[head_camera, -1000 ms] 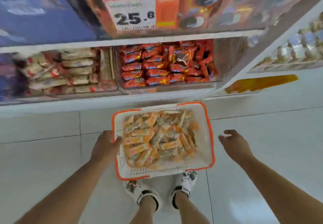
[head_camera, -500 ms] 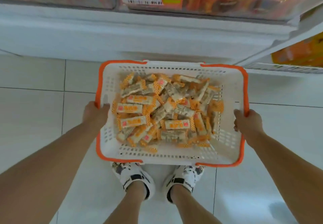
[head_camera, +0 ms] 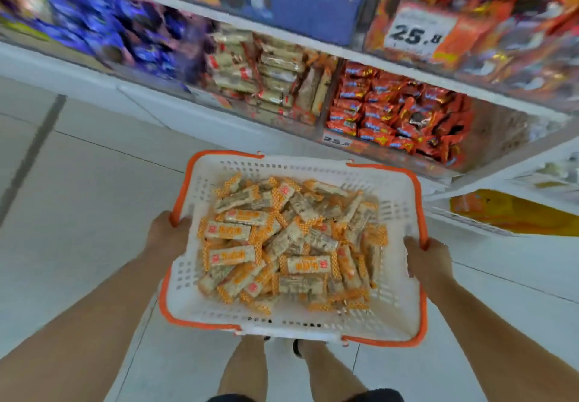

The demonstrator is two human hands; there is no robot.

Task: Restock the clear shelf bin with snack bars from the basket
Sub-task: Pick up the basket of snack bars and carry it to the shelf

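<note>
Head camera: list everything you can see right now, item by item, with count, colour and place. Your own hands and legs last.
basket: one, white with orange rim, held above the floor in front of the shelves.
snack bars: a loose heap, too many to count, orange and cream wrappers, inside the basket.
clear shelf bin: one, holds beige-wrapped bars, lowest shelf, centre.
red snack packs: many, red and orange, bin to the right of it.
blue packs: many, blurred, lowest shelf, left.
price tag: one, white, reads 25.8, upper shelf edge, right.
yellow pack: one, low at far right.
floor: pale tiles.
left hand: grips the basket's left rim.
right hand: grips the right rim.
legs: two, bare, below the basket.
</note>
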